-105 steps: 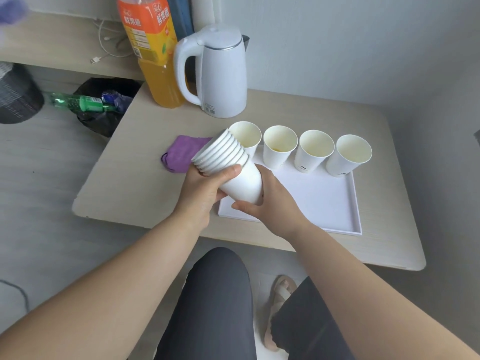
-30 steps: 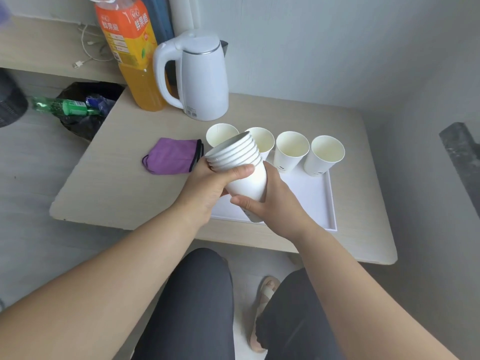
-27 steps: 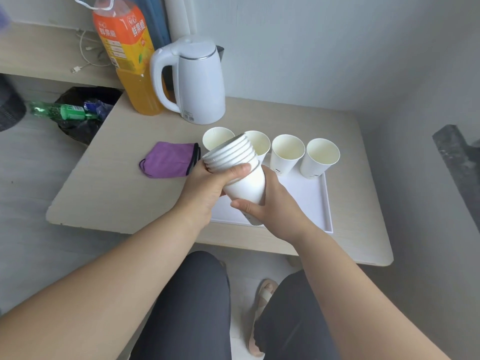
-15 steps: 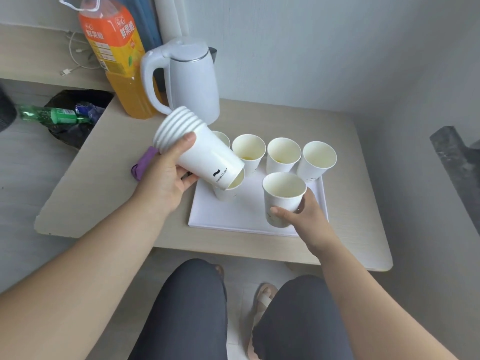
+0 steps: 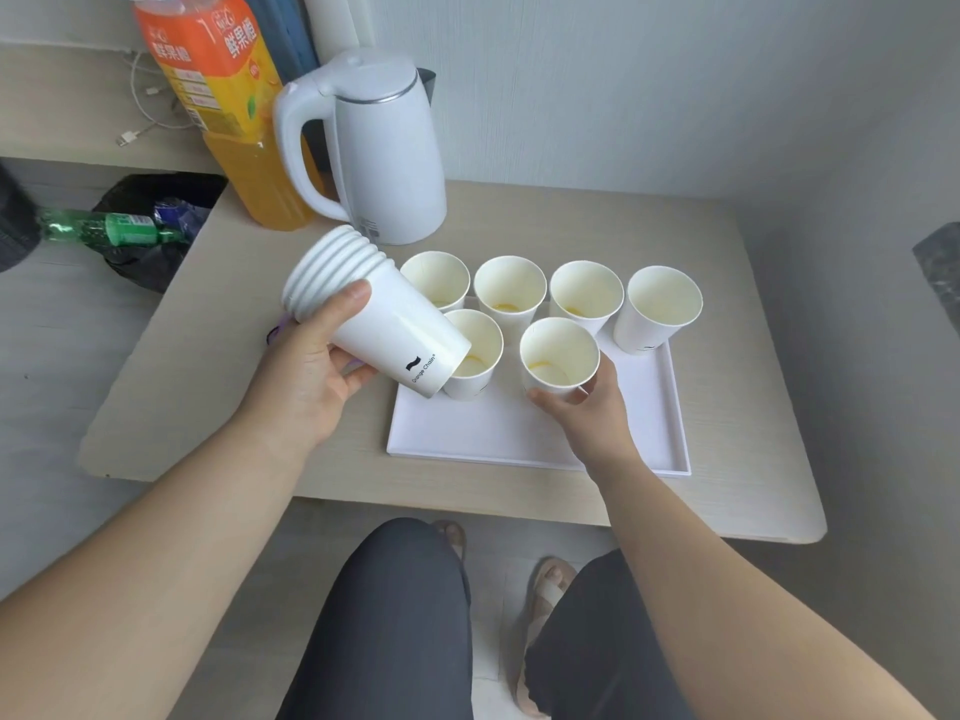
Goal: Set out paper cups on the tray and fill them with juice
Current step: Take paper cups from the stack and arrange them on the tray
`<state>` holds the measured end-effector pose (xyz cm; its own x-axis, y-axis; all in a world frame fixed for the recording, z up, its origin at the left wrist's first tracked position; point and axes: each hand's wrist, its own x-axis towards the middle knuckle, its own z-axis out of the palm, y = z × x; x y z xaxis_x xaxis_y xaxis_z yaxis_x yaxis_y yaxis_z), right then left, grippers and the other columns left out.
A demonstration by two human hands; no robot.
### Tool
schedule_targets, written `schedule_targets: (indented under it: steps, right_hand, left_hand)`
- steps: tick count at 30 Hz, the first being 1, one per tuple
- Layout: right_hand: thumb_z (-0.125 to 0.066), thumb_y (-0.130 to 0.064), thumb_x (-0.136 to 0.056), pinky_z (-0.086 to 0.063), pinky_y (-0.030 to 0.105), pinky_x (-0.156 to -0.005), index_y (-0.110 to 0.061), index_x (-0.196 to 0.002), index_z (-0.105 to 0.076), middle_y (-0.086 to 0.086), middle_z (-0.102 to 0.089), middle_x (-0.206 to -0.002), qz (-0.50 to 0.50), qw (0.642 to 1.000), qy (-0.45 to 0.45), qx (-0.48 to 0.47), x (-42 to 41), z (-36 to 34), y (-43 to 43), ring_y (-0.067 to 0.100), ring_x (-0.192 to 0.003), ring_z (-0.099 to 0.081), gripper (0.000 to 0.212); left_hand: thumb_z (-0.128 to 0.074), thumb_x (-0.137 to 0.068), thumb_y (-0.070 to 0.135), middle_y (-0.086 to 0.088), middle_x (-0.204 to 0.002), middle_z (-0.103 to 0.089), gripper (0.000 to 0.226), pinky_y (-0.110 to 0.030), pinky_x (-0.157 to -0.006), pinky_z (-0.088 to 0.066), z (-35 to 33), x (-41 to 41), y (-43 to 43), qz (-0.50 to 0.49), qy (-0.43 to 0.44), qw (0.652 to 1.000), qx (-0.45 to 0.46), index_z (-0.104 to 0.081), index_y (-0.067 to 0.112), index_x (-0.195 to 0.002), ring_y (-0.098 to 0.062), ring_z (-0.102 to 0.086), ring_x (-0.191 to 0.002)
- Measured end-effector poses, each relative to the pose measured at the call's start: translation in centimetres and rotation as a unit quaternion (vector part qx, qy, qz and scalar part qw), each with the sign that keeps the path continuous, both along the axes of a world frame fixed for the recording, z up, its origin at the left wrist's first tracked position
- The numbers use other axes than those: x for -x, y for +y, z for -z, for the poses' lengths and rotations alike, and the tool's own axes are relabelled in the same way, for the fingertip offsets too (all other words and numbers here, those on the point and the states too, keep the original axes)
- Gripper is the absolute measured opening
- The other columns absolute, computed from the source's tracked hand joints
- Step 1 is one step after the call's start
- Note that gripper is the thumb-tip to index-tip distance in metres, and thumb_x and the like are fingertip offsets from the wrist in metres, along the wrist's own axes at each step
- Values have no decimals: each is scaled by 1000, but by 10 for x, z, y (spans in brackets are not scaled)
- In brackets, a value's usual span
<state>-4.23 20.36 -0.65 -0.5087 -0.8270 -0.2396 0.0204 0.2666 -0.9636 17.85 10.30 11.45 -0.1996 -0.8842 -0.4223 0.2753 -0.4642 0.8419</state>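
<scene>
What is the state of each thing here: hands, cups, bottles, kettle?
Left hand, grips the cup stack.
Cup stack, tilted, off the table.
Right hand, holds the front right cup.
Front right cup, upright, a trace of juice inside.
Five other cups, upright on the tray, not filled.
Juice bottle, upright, partly full.
Kettle, upright, lid closed.
Green bottle, lying on its side.

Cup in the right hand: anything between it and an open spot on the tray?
Nothing visible. The right hand grips the cup over bare tray floor in the front row; the other front cup stands apart on its left, the back row behind it.
</scene>
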Motion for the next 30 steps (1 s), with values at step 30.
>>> schedule_targets:
  steps: [30]
  right_hand:
    - [-56, -3, -84, -47, 25, -83, -18, -120, -49, -15, -53, -113, 135, 980, 146, 28, -5, -36, 34, 0, -97, -52, 40]
  left_hand:
    - [-73, -68, 20, 6, -102, -71, 37, -31, -76, -56, 8, 17, 19, 43, 10, 999, 23, -63, 23, -103, -12, -68, -101]
